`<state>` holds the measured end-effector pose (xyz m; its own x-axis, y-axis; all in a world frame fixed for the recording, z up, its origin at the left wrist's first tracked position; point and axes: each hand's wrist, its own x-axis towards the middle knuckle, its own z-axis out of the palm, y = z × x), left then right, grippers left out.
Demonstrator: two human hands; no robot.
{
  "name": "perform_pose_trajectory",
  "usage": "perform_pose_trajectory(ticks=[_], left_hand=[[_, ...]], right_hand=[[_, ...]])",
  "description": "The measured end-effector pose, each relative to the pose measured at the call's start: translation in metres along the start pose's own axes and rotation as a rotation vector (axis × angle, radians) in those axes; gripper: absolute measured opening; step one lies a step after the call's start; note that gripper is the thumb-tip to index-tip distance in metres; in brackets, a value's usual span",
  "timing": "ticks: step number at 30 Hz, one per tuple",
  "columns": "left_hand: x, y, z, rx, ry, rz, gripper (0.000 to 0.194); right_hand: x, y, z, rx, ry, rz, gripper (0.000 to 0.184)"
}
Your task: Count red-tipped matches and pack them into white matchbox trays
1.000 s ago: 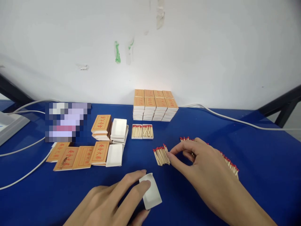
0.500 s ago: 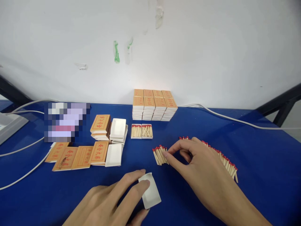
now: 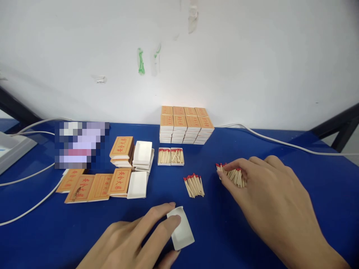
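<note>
My left hand (image 3: 134, 239) grips an empty white matchbox tray (image 3: 185, 233) near the front of the table, fingers at its far and left edges and thumb at its near end. My right hand (image 3: 276, 201) curls over a row of red-tipped matches (image 3: 237, 178), with thumb and index finger close together on its left end. Much of that row is hidden under the hand. Between the two hands lies a small bunch of matches (image 3: 194, 186), loose on the table and touched by neither hand. Behind it stand two matchbox trays (image 3: 171, 163) filled with matches.
Closed matchboxes (image 3: 185, 129) are stacked in a block by the wall. To the left are orange matchbox sleeves (image 3: 86, 188) and stacked empty trays (image 3: 142, 151). A pixelated item (image 3: 81, 144) lies beyond them. White cables (image 3: 269, 141) cross the blue table (image 3: 92, 228).
My right hand has moved right, from the small bunch to the larger row of matches, leaving the bunch on the table. My left hand still holds the tray in about the same place.
</note>
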<state>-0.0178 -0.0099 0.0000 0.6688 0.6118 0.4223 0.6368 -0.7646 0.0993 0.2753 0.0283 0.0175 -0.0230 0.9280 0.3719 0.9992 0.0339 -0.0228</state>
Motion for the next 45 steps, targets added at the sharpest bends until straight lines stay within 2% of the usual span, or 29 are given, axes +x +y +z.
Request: perform_pose_trajectory(ticks=[3, 14, 32, 37, 45], left_hand=[[0.0017, -0.0002, -0.0005, 0.001, 0.0, 0.005, 0.042], [0.002, -0.0021, 0.0002, 0.005, 0.014, 0.008, 0.04], [0.0008, 0.0009, -0.001, -0.003, -0.002, 0.002, 0.04], [0.0005, 0.0007, 0.0, 0.01, -0.005, 0.008, 0.043], [0.001, 0.0006, -0.0014, 0.02, 0.005, 0.0, 0.043]], right_hand=[[-0.002, -0.0036, 0.0021, -0.058, 0.005, -0.043, 0.033], [-0.002, -0.007, 0.0071, 0.042, -0.025, -0.026, 0.019], [-0.0009, -0.0067, 0.0045, -0.096, 0.053, -0.041, 0.032], [-0.0009, -0.0075, 0.0047, -0.118, 0.029, -0.042, 0.034], [0.0009, -0.0098, 0.0074, -0.022, -0.022, -0.003, 0.028]])
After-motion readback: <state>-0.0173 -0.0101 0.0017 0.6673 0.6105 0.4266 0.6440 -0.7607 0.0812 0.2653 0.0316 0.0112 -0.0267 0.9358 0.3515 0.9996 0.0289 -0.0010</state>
